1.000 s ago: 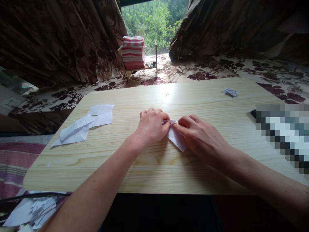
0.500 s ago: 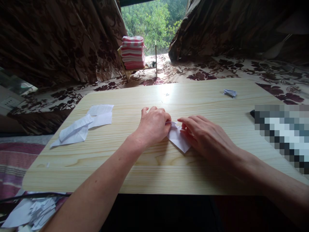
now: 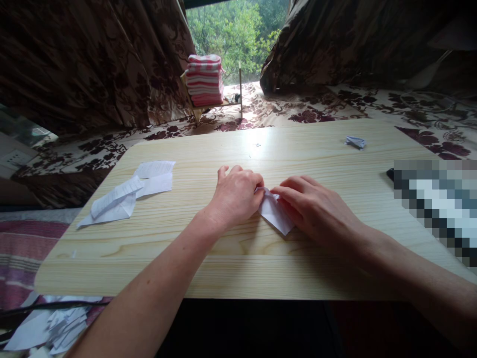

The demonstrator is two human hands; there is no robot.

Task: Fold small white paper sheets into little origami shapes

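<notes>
A small folded piece of white paper point(image 3: 276, 214) lies on the wooden table between my hands, one pointed corner toward me. My left hand point(image 3: 238, 191) pinches its far left edge between thumb and curled forefinger. From the other side my right hand point(image 3: 307, 201) grips the paper's upper right edge, fingertips pressed together on it. The fingers cover part of the fold along the top.
The light wooden table point(image 3: 208, 276) carries creased paper sheets point(image 3: 115, 201) at left and a small folded paper piece point(image 3: 356, 142) at the far right. A blurred-out dark-edged object point(image 3: 439, 209) lies right. Striped folded towels point(image 3: 204, 82) stand on a small rack beyond the table.
My right hand's fingertips have moved left and down onto the paper's top edge, which was a raised flap before. My left hand has stayed in place.
</notes>
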